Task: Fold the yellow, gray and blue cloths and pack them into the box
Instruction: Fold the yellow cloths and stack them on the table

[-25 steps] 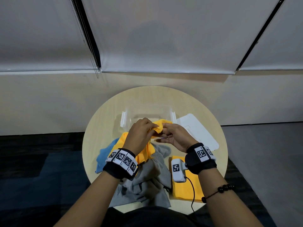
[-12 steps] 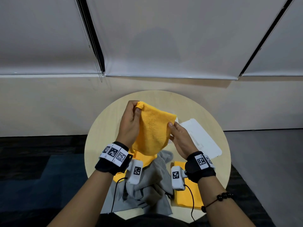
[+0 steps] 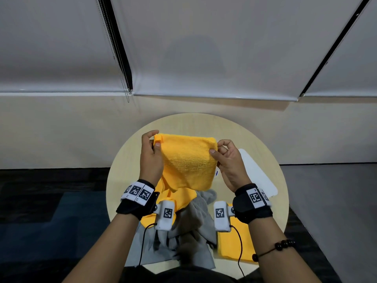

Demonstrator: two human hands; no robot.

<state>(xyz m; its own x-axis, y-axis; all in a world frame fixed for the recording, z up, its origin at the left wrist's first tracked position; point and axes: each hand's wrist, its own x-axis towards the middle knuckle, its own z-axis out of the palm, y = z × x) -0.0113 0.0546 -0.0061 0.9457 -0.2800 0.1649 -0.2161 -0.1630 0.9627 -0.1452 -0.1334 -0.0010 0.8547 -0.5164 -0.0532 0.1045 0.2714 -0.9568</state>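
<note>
Pale blinds (image 3: 204, 48) hung behind a round wooden worktop (image 3: 122, 176). Above its middle, the left hand (image 3: 151, 158) pinched the top left corner of a yellow cloth (image 3: 189, 162) between thumb and curled fingers. The cloth was stretched upright between the 2 hands, and the right hand (image 3: 228, 164) pinched its top right corner. Beneath, a crumpled gray cloth (image 3: 191, 227) lay at the near edge. A folded yellow cloth (image 3: 232, 242) lay flat just right of it, and a white lid (image 3: 257, 176) lay further right.

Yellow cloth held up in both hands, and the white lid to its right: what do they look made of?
Yellow cloth: looks like terry or microfibre, matte, with a nubby pile and a soft drape. White lid: probably plastic, smooth and faintly glossy, with rounded corners.
</note>
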